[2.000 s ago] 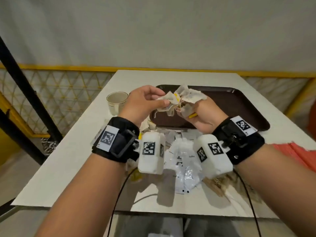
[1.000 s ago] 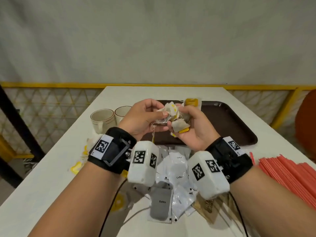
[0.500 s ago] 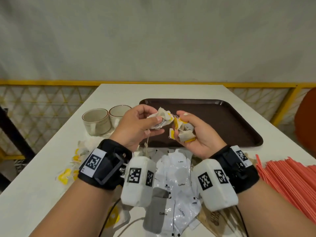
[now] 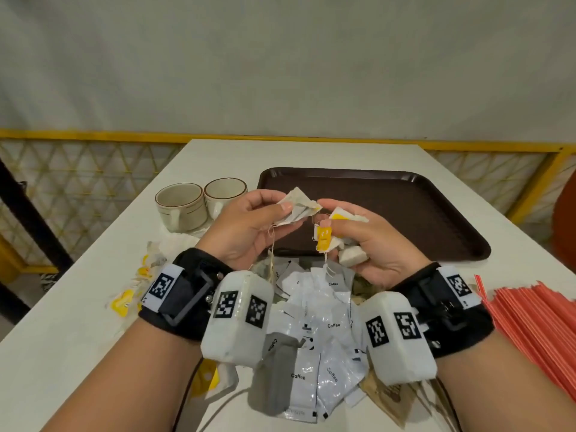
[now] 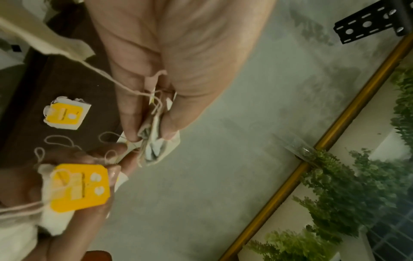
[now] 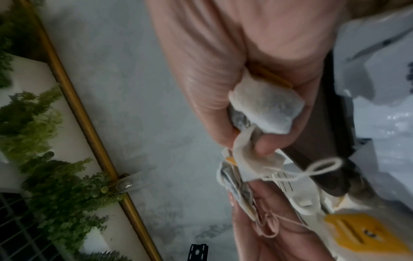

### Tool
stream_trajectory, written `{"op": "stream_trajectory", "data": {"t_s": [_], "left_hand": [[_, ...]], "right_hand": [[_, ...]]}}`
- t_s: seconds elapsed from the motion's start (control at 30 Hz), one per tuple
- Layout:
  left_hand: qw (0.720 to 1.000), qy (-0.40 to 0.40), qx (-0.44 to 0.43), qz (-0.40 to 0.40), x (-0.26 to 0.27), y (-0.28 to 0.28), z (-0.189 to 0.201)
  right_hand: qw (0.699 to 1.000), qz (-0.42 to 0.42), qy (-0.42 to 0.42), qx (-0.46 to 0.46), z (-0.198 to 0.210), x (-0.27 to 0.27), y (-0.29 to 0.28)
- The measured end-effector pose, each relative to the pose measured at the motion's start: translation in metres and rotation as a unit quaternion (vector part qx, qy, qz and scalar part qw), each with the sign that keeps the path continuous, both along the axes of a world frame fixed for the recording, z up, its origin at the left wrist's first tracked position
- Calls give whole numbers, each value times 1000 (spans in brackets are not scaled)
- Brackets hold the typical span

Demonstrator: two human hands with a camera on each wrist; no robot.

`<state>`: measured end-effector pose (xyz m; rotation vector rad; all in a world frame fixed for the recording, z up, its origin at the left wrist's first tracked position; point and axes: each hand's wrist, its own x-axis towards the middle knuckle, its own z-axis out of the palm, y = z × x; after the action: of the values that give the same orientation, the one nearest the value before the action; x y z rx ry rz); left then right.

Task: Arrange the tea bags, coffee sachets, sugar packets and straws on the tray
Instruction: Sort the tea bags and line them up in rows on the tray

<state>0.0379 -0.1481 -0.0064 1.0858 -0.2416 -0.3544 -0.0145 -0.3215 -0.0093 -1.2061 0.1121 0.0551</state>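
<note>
Pulling tangled tea bags (image 4: 297,207) apart above the tray (image 4: 405,213). Left hand (image 4: 249,227) pinching 1, right hand (image 4: 363,244) clutching several. Next: freeing strings gently, then laying bags down.

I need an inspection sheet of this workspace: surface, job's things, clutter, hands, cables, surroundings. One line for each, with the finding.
Surface: white table, with a brown tray that holds nothing visible.
Job's things: tea bags held in both hands above the tray's near edge; more tea bags lie on the table at left; coffee sachets piled below the wrists; red straws at right; sugar packets not clearly seen.
Clutter: two cups left of the tray.
Hands: left hand pinches one tea bag; right hand grips several.
Cables: black cables run from the wrist cameras.
Surroundings: grey wall, yellow railing.
</note>
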Motion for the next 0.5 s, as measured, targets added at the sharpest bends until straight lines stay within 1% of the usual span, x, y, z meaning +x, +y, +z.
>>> {"op": "stream_trajectory", "data": {"t_s": [0.1,0.17,0.27,0.37,0.4,0.5], "left_hand": [[1000,10,-19,-8,0,0,-1],[999,14,-31,-9,1,0,-2],[1000,12,-26,-5,1,-1,-3],[1000,3,2,0,0,-3,-5],[1000,0,10,0,0,-3,-5],[1000,-16,24,1,-1,-4,-5]], "right_hand": [[1000,20,1,20,-1,0,1],[998,8,9,56,-1,2,1],[987,-28,42,153,-2,7,0],[968,-31,54,245,-2,7,0],[966,-26,56,251,-2,6,1],[974,-15,42,221,-3,5,3]]}}
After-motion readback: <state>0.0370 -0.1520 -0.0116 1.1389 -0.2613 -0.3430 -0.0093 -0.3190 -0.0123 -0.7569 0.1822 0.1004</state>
